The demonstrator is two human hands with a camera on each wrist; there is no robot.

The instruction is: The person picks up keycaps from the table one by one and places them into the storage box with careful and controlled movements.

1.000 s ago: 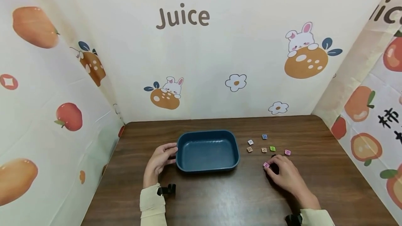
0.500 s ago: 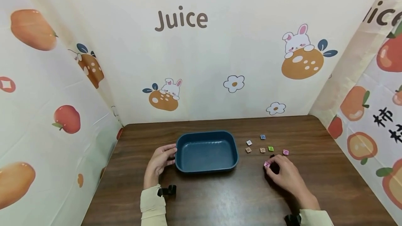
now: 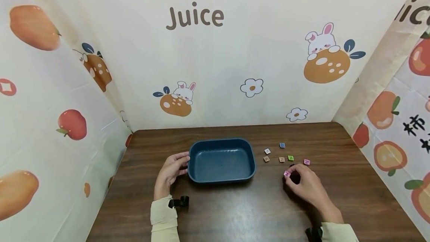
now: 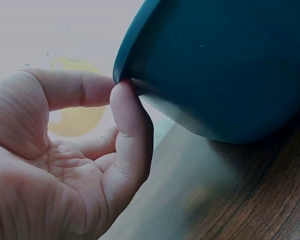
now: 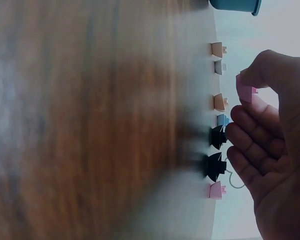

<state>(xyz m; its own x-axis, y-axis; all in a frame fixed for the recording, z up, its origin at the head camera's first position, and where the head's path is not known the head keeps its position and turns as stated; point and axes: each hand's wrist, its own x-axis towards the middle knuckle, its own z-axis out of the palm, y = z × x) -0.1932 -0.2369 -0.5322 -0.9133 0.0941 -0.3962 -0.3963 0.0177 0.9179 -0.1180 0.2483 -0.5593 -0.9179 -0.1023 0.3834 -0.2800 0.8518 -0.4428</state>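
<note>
In the head view, my left hand point(image 3: 171, 171) pinches the left rim of a dark blue rectangular tray point(image 3: 221, 165). The left wrist view shows the thumb and a fingertip meeting at that rim point(image 4: 121, 62). To the right of the tray, my right hand point(image 3: 308, 186) holds a pink keycap point(image 3: 287, 174) between thumb and index finger, just above the table. In the right wrist view this pink keycap point(image 5: 244, 90) has its stem pointing up, and the other fingers are loosely bent below it.
Several small keycaps lie on the wooden table point(image 3: 235, 212): white point(image 3: 267, 151), blue point(image 3: 282, 145), two tan point(image 3: 266, 158), green point(image 3: 290, 158) and pink point(image 3: 307, 162). Two black keycaps point(image 5: 217, 137) show in the right wrist view. A printed cloth point(image 3: 215, 59) stands behind the table.
My right hand has shifted the pink keycap very slightly right and away from me, turning it a little. The left hand stays on the tray. The head view sways slightly.
</note>
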